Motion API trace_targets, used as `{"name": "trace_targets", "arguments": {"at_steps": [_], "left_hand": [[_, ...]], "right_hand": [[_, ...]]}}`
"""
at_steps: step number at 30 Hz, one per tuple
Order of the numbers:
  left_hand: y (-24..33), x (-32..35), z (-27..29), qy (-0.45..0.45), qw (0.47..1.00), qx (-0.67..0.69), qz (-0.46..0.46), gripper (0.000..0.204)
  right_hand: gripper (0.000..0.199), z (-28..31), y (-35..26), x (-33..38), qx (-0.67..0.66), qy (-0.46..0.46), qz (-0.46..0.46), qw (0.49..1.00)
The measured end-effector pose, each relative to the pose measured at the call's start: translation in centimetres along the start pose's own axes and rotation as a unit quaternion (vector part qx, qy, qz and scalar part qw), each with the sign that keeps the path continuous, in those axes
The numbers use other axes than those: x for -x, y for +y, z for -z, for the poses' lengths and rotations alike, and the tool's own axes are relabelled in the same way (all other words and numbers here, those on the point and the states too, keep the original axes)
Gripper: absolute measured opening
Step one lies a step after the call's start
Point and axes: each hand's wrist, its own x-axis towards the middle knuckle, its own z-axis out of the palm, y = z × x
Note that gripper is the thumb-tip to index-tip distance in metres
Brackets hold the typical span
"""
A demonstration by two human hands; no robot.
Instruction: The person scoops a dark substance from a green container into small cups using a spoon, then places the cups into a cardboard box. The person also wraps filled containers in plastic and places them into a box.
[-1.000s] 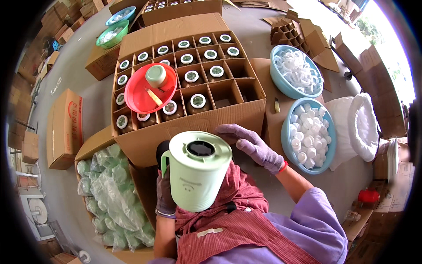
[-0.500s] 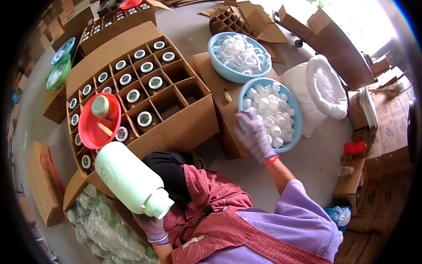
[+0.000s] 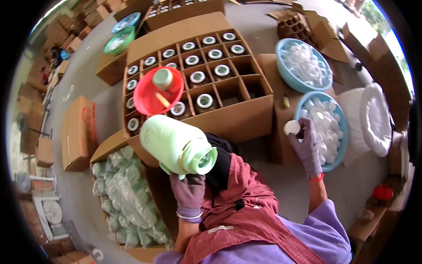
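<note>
My left hand (image 3: 189,193), gloved in purple-grey, is closed on the handle side of a mint-green thermos jug (image 3: 167,138). The jug lies tilted, its mouth pointing right and toward me. Between the fingers of my gloved right hand (image 3: 307,147) is a round white cap (image 3: 291,128), above the near edge of a blue basin (image 3: 344,136). White caps (image 3: 325,127) heap inside that basin. Just beyond the jug, a red bowl (image 3: 145,99) rests on a divided carton (image 3: 239,115); it holds a pale green cup-shaped lid (image 3: 162,79) and a small yellowish stick (image 3: 162,99).
Several white-topped jugs stand in the carton's cells. A second blue basin (image 3: 288,79) holds translucent rings. To its right is a white sack (image 3: 356,114). Bagged green items (image 3: 127,189) fill an open box at my left. A brown carton (image 3: 78,132) stands on the floor.
My right hand has lifted out of the cap basin with a white cap. My left hand has turned the jug so its mouth faces me more. The whole view has shifted leftward.
</note>
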Motion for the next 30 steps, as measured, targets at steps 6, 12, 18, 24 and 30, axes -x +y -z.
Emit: {"name": "trace_targets", "arguments": {"at_steps": [6,12,18,24,30], "left_hand": [[-1.0,0.6,-4.0,0.021,0.999,-0.023,-0.023,0.045],[-0.7,1.6,-6.5,0.051,0.981,-0.076,-0.169,0.046],[3.2,-0.7,-0.6,0.026,0.792,-0.467,-0.391,0.053],[8.9,-1.6,3.0,0.052,0.967,0.022,-0.249,0.061],[9.6,-1.5,2.2,0.111,0.972,0.017,-0.207,0.050]], "right_hand": [[0.052,-7.8,-14.7,4.2,-0.191,-0.134,0.325,0.917],[0.037,-12.0,-17.9,3.9,-0.172,-0.134,0.218,0.951],[0.034,-18.3,-19.2,3.4,-0.263,-0.197,0.199,0.923],[0.024,-23.1,-21.8,-6.9,-0.221,-0.310,0.219,0.898],[0.034,-32.1,-20.3,-18.4,0.077,-0.137,0.343,0.926]]}}
